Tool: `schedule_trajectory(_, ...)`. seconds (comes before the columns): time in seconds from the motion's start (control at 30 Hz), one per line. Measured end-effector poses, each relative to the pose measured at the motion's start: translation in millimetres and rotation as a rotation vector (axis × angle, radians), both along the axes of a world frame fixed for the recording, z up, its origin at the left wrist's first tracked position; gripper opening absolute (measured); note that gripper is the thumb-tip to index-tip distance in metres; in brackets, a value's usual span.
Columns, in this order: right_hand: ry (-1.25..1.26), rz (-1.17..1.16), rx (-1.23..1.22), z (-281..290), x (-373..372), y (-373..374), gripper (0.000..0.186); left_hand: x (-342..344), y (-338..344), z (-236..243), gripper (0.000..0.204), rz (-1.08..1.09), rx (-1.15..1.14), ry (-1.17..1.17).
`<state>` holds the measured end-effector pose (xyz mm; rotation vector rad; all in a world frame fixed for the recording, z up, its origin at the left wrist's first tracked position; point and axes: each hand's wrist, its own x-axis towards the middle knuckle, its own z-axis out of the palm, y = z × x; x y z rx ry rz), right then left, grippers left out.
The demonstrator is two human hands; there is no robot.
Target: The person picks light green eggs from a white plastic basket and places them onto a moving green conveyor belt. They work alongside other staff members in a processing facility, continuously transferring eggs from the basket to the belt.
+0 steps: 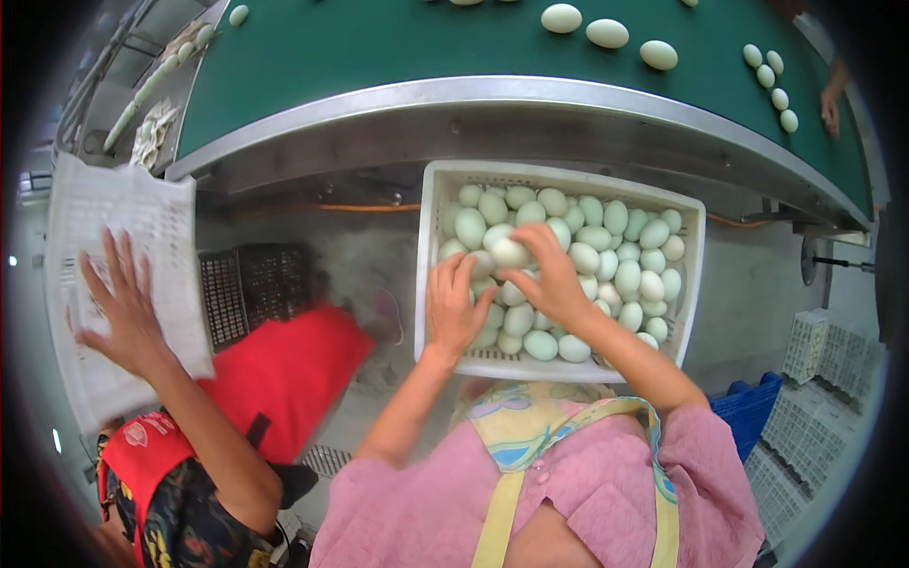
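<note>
A white plastic crate (696, 275) in front of me is filled with pale green and off-white eggs (627, 275). My right hand (559, 289) curls its fingers and thumb around a pale egg (508, 252) above the layer, near the crate's left half. Close beside it, my left hand (451, 308) has its fingers and thumb bent around another egg (482, 264), partly hidden by the fingers. The two hands nearly meet over the eggs.
A green conveyor belt (379, 66) with a metal edge runs beyond the crate, carrying scattered eggs (607, 34). At left, a co-worker's hand (123, 308) touches a white crate (71, 284). Another person's hand (831, 99) is at far right. Stacked crates (814, 426) stand at right.
</note>
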<state>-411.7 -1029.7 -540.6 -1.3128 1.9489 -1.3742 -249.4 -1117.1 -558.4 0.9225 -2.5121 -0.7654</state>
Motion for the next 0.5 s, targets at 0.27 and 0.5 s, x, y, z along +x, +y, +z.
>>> schedule_trajectory(0.27, 0.244, 0.122, 0.029, -56.1, -17.3, -107.3, 0.046, 14.3, 0.9, 24.5, 0.052, 0.072, -0.076, 0.101)
schedule_trajectory(0.5, 0.394, -0.031, -0.031, -53.9, 4.6, -90.5, 0.038, 23.5, -25.1, 1.7, 0.051, 0.339, 0.215, 0.127)
